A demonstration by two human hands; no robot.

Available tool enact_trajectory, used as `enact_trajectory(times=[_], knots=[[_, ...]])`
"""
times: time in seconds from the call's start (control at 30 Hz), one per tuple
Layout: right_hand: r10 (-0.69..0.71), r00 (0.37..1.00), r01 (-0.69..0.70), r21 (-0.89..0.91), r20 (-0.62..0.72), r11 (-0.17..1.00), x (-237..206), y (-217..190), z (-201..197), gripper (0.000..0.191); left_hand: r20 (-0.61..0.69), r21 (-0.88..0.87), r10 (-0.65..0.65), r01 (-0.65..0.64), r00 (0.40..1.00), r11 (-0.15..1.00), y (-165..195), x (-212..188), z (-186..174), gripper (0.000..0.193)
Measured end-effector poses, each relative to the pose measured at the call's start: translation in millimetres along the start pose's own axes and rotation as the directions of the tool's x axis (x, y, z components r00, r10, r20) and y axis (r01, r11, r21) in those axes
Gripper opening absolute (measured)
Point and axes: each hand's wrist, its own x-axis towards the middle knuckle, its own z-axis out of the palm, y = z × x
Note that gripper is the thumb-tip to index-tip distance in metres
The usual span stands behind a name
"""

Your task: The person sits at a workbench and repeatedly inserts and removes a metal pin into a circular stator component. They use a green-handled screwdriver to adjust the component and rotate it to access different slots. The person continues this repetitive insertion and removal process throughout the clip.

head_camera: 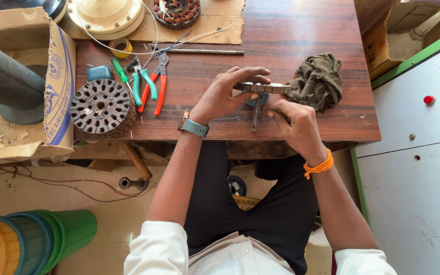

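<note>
My left hand [228,91] grips a flat round slotted metal core [266,88], held edge-on just above the wooden table [291,35]. My right hand [292,121] is closed at the core's near rim, fingers pinched against it. A dark metal shaft [256,116] sticks out below the core toward the table's front edge. A watch is on my left wrist and an orange thread band on my right.
A crumpled olive rag [319,80] lies right of the core. Another slotted core [103,107], pliers, cutters and a screwdriver [146,84] lie left. A wound stator [176,11], a cream housing [105,15], a rod, a cardboard box [52,86] and a white cabinet [413,153] surround them.
</note>
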Motion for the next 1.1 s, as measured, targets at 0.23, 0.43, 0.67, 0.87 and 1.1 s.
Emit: enact_trajectory(times=[0.23,0.43,0.67,0.87,1.1], knots=[[-0.170,0.979,0.186,-0.154,0.111,0.970,-14.7,18.1,8.8,0.013,-0.042,0.104,0.014,-0.009,0.999,0.995,-10.6,-6.3,5.8,0.056],[-0.215,0.959,0.251,-0.195,0.186,0.948,-20.0,14.0,2.9,0.021,0.050,0.732,0.281,-0.226,0.959,0.643,10.1,-36.0,23.7,0.055],[-0.173,0.976,0.191,-0.137,0.133,0.972,-22.7,-24.0,-27.6,0.016,0.067,0.681,0.233,-0.215,0.970,0.700,12.6,-47.8,33.9,0.029],[-0.115,0.993,0.120,-0.182,0.039,0.976,8.6,-34.4,-50.2,0.007,-0.520,-0.020,-0.203,0.225,0.830,0.974,16.4,-51.8,86.3,0.012],[-0.145,0.989,0.144,-0.123,0.006,0.982,61.7,-17.7,-31.4,0.005,-0.454,-0.773,-0.668,0.113,0.590,0.625,19.7,-39.8,118.3,0.014]])
